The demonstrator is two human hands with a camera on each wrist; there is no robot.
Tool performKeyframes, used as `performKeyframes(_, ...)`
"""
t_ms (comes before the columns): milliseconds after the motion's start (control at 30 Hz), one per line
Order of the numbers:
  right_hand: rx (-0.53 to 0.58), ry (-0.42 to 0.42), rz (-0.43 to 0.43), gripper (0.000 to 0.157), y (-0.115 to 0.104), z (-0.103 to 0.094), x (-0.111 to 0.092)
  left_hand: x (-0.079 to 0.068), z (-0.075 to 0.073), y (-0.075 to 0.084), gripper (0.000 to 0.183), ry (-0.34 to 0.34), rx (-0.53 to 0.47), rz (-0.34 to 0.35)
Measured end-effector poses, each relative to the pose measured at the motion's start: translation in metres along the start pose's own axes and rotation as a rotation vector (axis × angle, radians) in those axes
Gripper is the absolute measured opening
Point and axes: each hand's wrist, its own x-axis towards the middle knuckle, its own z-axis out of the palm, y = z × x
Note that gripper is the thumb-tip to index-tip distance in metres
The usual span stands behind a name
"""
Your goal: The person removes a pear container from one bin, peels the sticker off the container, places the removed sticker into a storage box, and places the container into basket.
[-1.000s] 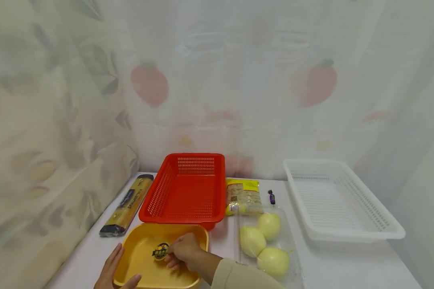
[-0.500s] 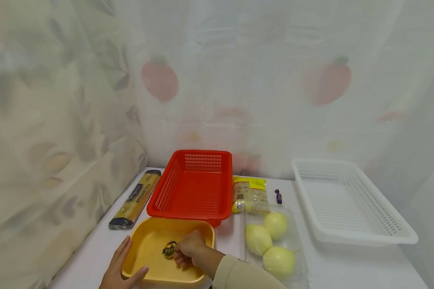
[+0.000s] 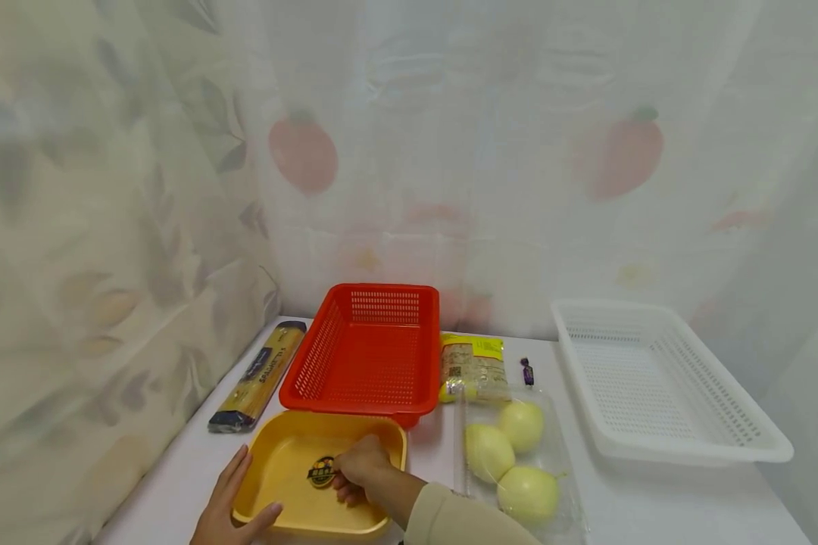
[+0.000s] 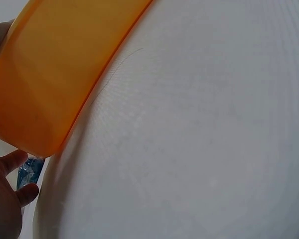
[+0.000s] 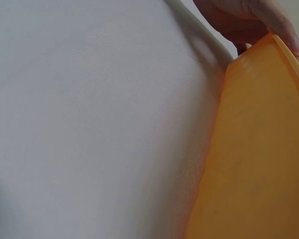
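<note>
Bin (image 3: pixel 276 488) sits lower centre-left of the head frame on the white counter (image 3: pixel 429 473), sticker (image 3: pixel 322 472) on its floor. Left hand (image 3: pixel 221 522): fingers and thumb spread around the bin's lower-left corner, likely bracing it against sliding. Right hand (image 3: pixel 366 471): fingers curled at the sticker's right edge, probably for fingertip control; can't tell if they pinch it. Bin's smooth yellow plastic, rounded corners; red basket (image 3: pixel 382 371) just above it in frame is perforated.
</note>
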Motion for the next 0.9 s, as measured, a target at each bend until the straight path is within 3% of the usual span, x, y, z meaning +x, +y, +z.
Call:
performKeyframes(300, -0.078, 0.021, -0.049, 0.018, 0.002, -0.002, -0.001, -0.001, 0.001, 0.0, 0.106, 0.01, -0.01, 0.002)
performKeyframes(633, -0.023, -0.028, -0.07, 0.014, -0.002, -0.006, -0.004, 0.0, 0.0, 0.0, 0.108, 0.006, -0.01, 0.005)
performKeyframes(900, 0.054, -0.096, -0.095, 0.007, -0.012, -0.015, -0.012, 0.0, 0.002, -0.007, 0.103, 0.036, -0.046, 0.054)
